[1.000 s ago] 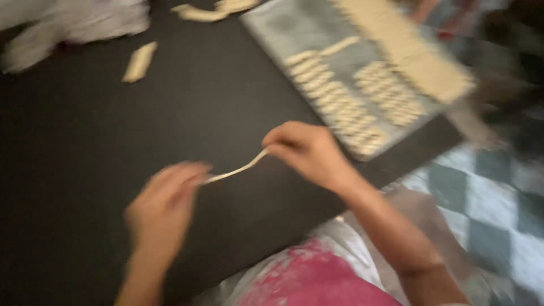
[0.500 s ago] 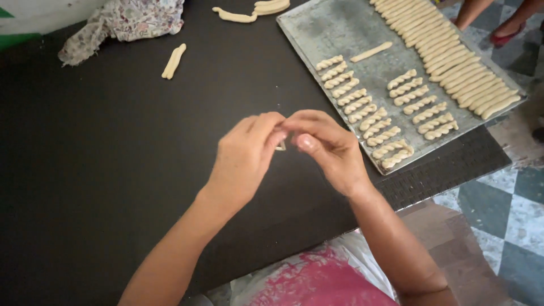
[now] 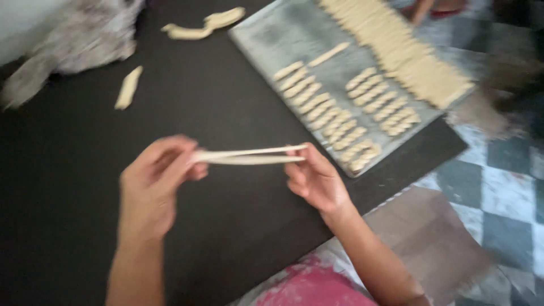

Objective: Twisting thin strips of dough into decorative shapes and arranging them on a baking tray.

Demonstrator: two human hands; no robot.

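A: Pale dough, a thin strip [image 3: 249,156] doubled into two strands, was stretched level between both hands, above the black table [image 3: 73,187] and just in front of the tray.

B: Who had which end?

A: Left hand [image 3: 156,184] was pinched shut on the left end, thumb & fingers closed round it. Right hand [image 3: 314,178] was gripping the right end w/ fingertips, rest of the hand loose underneath. Frame's blurry, so exact finger placement I couldn't tell.

B: How would it handle?

A: Prob. very light, soft, stretchy. The two strands ran near parallel, touching at the left and a bit apart at the right. I'd judge it tears if pulled hard & sags if let slack. Best hold looked like the very ends, as it was held; squeezing the middle would likely flatten it.

B: And around it?

A: Grey metal tray [image 3: 272,39] lay to the upper right, on the table, its corner near the right hand. On it: short twisted dough pieces [image 3: 334,122] in two rough columns, one plain strip [image 3: 328,55] lying apart above them, and a dense row of long sticks [image 3: 396,51] along the far side.

B: Anything off the tray?

A: One short dough piece [image 3: 128,86] lay on the table, well apart to the upper left. More dough scraps [image 3: 204,24] lay near the top edge. A patterned cloth [image 3: 85,39] was bunched at the far left corner. Checked floor tiles [image 3: 504,170] showed at right, a pink garment [image 3: 317,286] at the bottom. Someone else's hand or foot showed at the top right edge, too blurred to tell which.
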